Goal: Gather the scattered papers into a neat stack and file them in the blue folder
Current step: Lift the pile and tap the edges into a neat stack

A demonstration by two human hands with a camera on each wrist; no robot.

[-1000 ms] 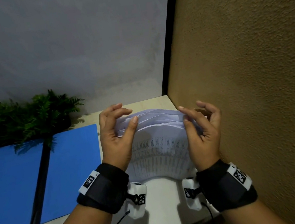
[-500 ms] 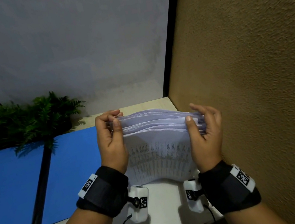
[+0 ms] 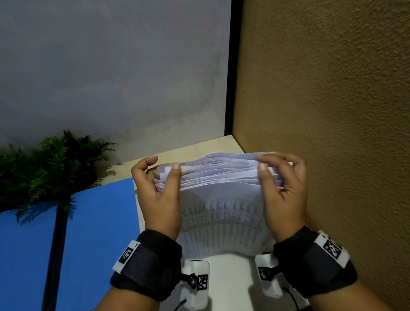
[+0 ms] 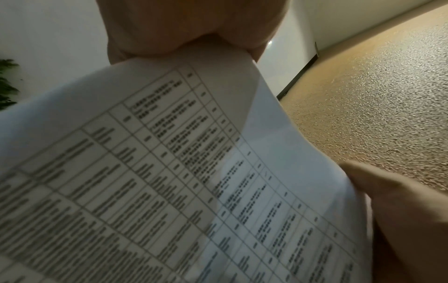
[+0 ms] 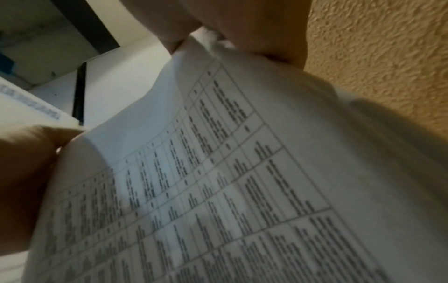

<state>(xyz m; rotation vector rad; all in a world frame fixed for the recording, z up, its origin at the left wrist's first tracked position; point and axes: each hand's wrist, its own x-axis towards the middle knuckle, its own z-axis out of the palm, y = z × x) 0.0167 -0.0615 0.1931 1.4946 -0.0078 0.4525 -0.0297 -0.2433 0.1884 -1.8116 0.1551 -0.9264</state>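
Observation:
A stack of white printed papers stands upright on its lower edge on the table, its top edges uneven and fanned. My left hand grips the stack's left side, thumb in front and fingers curled behind. On the right side my right hand holds it the same way. Both wrist views are filled by the front sheet with its printed table. The blue folder lies open and flat on the table to the left, with a dark spine down its middle.
A green fern-like plant stands at the back left, overhanging the folder. A rough tan wall rises close on the right. A grey wall closes the back. The pale table shows in front of the stack.
Both hands have shifted their grip along the stack's sides, the thumbs closing on the top corners. The sheets stand a little straighter and more even than a second ago.

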